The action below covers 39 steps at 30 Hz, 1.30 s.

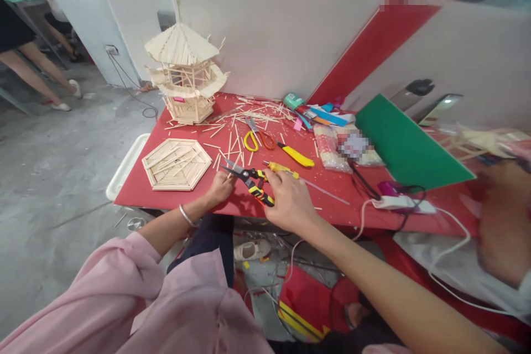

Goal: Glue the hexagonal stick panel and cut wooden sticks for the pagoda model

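A: Grip status?
B: Right hand (290, 202) is wrapped round the handles of the yellow-and-black-handled snips (251, 180), at the near edge of the red table (136, 191). Blades are parted, tips pointing to 10 o'clock, at the left hand (219, 188).
A: Is the left holding anything?
B: Can't tell. Fingers are curled down right at the blade tips and the knuckles hide whatever is under them. Probably braced on the tabletop for steadiness.
A: Why so near the edge?
B: Likely because the surface further in is taken. Flat hexagonal panel of pale wooden sticks (176, 163) sits at 9 o'clock from the left hand, just beside it, not touching. Pale stick-built pagoda model (185, 74) is at 11, well back by the white partition (269, 38). Out of elbow range, I'd guess.
A: Other tools?
B: Yellow-handled scissors (257, 138) at 12 from the snips, yellow utility knife (296, 155) at 1, both near. Loose wooden sticks (232, 121) are scattered between them and the pagoda.
A: Anyone else?
B: Another person's hand (501, 221), blurred, at 3 o'clock, well apart, past the green board (409, 146).
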Motion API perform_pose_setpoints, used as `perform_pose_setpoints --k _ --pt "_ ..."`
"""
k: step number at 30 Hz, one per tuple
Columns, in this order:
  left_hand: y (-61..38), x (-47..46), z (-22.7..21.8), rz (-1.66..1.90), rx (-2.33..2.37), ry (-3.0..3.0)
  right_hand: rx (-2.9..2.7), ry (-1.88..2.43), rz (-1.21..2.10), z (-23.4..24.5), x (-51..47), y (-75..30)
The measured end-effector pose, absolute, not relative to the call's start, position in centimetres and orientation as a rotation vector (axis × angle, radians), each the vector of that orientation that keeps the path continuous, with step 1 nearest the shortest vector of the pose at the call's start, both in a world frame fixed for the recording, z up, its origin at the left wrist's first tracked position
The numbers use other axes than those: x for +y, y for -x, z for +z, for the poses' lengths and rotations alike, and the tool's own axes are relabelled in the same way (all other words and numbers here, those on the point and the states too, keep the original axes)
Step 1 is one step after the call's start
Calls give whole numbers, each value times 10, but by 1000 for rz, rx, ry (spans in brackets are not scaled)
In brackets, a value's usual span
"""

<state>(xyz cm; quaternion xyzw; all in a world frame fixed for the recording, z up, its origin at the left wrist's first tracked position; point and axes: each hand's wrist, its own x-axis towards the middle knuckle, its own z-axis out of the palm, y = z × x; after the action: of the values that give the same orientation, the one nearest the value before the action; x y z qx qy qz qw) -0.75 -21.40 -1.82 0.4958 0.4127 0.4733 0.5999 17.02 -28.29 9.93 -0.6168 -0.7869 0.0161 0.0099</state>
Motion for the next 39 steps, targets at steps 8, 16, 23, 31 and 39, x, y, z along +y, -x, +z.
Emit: perform_pose_setpoints --k 8,16,23,31,39 --pt "3 -234 16 1330 975 -1514 -2221 1989 399 101 -290 -192" --pt "-6 -252 45 1137 779 -1392 -2122 1880 570 109 -319 -212" --pt "-8 -275 56 691 416 -981 -2168 1740 694 101 -339 -238" --pt "-9 -290 62 628 463 -857 -2098 1671 814 94 -345 -238" --pt "15 -283 62 623 650 -942 -1928 1629 1010 97 -342 -242"
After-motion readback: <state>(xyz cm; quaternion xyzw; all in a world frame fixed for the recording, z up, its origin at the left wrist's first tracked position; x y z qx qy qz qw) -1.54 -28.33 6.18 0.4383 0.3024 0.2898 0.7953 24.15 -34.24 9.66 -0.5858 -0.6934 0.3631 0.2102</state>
